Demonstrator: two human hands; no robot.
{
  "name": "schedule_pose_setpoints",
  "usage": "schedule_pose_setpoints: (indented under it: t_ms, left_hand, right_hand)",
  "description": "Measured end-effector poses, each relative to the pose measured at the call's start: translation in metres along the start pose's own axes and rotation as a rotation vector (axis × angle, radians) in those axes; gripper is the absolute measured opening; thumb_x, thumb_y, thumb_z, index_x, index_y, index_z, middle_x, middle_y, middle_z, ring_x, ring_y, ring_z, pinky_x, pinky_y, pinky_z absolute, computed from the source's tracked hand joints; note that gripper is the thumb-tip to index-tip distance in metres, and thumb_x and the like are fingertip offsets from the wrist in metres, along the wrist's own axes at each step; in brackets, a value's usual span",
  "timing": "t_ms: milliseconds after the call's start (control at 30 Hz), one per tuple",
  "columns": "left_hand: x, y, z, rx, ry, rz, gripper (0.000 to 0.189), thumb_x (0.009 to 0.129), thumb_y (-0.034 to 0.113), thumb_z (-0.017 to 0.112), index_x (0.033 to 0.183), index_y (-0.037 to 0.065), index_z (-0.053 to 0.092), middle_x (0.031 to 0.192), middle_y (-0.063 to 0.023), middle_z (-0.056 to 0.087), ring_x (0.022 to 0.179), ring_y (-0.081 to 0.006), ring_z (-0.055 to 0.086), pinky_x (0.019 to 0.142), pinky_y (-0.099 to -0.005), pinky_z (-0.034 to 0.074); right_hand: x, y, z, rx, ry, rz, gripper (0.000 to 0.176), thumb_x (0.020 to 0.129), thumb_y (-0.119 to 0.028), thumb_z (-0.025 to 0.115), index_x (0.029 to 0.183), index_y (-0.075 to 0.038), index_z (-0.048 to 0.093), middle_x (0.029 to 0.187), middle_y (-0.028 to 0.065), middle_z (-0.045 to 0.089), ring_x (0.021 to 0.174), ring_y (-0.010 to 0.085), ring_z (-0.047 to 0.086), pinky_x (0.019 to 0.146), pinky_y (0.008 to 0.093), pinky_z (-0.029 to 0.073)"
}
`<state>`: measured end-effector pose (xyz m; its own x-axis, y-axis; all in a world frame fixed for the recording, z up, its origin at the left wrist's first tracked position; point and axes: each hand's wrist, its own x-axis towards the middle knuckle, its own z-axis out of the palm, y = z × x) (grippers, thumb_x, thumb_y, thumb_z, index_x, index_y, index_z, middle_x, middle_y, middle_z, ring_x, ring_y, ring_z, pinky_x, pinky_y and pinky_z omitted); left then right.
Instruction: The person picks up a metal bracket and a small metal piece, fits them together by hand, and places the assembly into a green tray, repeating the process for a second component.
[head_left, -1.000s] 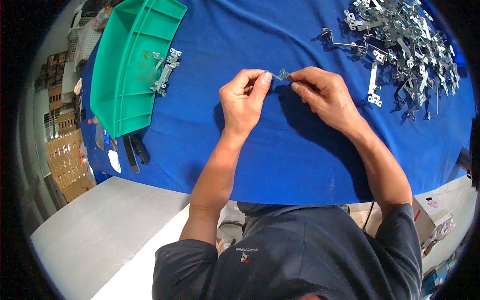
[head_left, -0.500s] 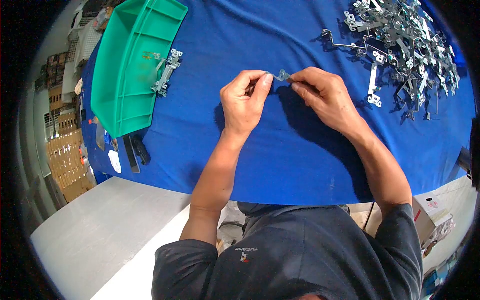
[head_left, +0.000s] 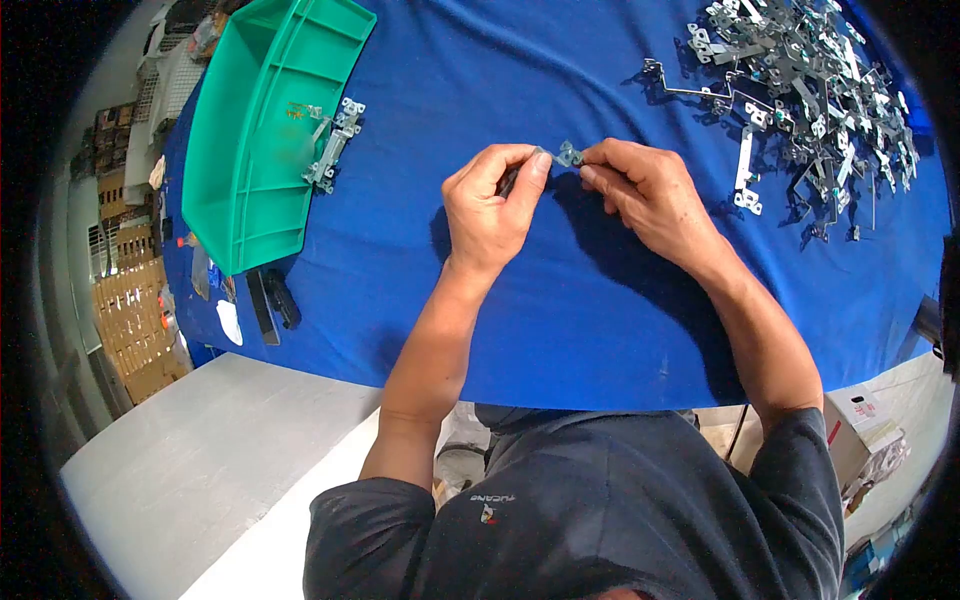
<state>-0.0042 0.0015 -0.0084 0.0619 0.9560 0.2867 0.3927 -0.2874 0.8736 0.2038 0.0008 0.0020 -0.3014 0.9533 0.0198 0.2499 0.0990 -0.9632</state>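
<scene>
Small, shiny, angular metal part [head_left: 568,155], raised over the softly rippled, cloth-covered blue bench [head_left: 580,340]. Ribbed green plastic bin [head_left: 272,190] well to the left; tangled heap of thin metal brackets [head_left: 835,110] at upper right. Open room down to the near edge. Pinched between left hand [head_left: 487,210] and right hand [head_left: 648,190], fingers closed on opposite ends.

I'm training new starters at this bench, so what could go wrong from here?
The small metal part sits at the fingertips of the left hand and right hand, so it might slip. Both hands are bare; a metal edge could nick them. Parts in the metal pile overlap, so lifting one may drag others.
</scene>
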Motion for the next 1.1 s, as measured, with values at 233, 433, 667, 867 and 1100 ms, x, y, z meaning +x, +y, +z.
schedule_pose_setpoints:
  t_ms: [233, 433, 667, 867, 1100]
  left_hand:
    - [0.001, 0.007, 0.001, 0.075, -0.067, 0.051, 0.008, 0.092, 0.007, 0.076, 0.096, 0.000, 0.075, 0.078, -0.0008, 0.070, 0.070, -0.0042, 0.059, 0.062, -0.0226, 0.048]
    - [0.001, 0.006, 0.003, 0.090, -0.100, 0.124, 0.008, 0.091, 0.008, 0.076, 0.094, 0.000, 0.075, 0.078, -0.0010, 0.070, 0.069, -0.0053, 0.061, 0.061, -0.0235, 0.049]
    - [-0.001, 0.001, 0.001, -0.200, 0.025, -0.159, 0.011, 0.095, 0.012, 0.075, 0.098, 0.001, 0.074, 0.076, -0.0002, 0.068, 0.060, -0.0019, 0.054, 0.052, -0.0193, 0.042]
    - [-0.001, 0.000, 0.003, -0.130, 0.006, -0.123, 0.012, 0.097, 0.014, 0.073, 0.100, 0.002, 0.073, 0.075, 0.0007, 0.067, 0.059, 0.0000, 0.052, 0.050, -0.0178, 0.039]
    - [-0.001, -0.001, 0.005, -0.058, 0.033, -0.029, 0.010, 0.096, 0.010, 0.074, 0.098, 0.000, 0.074, 0.076, 0.0032, 0.066, 0.064, 0.0001, 0.050, 0.054, -0.0193, 0.040]
  right_hand:
    - [0.001, 0.001, 0.003, -0.004, 0.052, -0.022, 0.015, 0.096, -0.013, 0.068, 0.105, -0.001, 0.067, 0.073, 0.0119, 0.063, 0.062, 0.0191, 0.060, 0.058, 0.0360, 0.048]
    - [0.003, 0.008, 0.004, -0.053, 0.198, -0.202, 0.014, 0.098, -0.014, 0.067, 0.107, -0.003, 0.067, 0.082, 0.0095, 0.060, 0.074, 0.0190, 0.057, 0.066, 0.0345, 0.048]
    - [0.001, 0.001, 0.000, 0.108, 0.089, 0.071, 0.017, 0.099, -0.015, 0.066, 0.103, 0.001, 0.067, 0.077, 0.0087, 0.066, 0.062, 0.0171, 0.058, 0.058, 0.0333, 0.047]
    - [0.000, 0.000, 0.001, -0.061, 0.051, -0.039, 0.018, 0.096, -0.015, 0.068, 0.101, 0.002, 0.068, 0.078, 0.0182, 0.066, 0.065, 0.0270, 0.064, 0.060, 0.0384, 0.049]
    - [0.000, 0.000, 0.001, -0.086, 0.060, -0.047, 0.015, 0.095, -0.013, 0.068, 0.099, 0.002, 0.066, 0.079, 0.0189, 0.067, 0.067, 0.0292, 0.066, 0.061, 0.0392, 0.049]
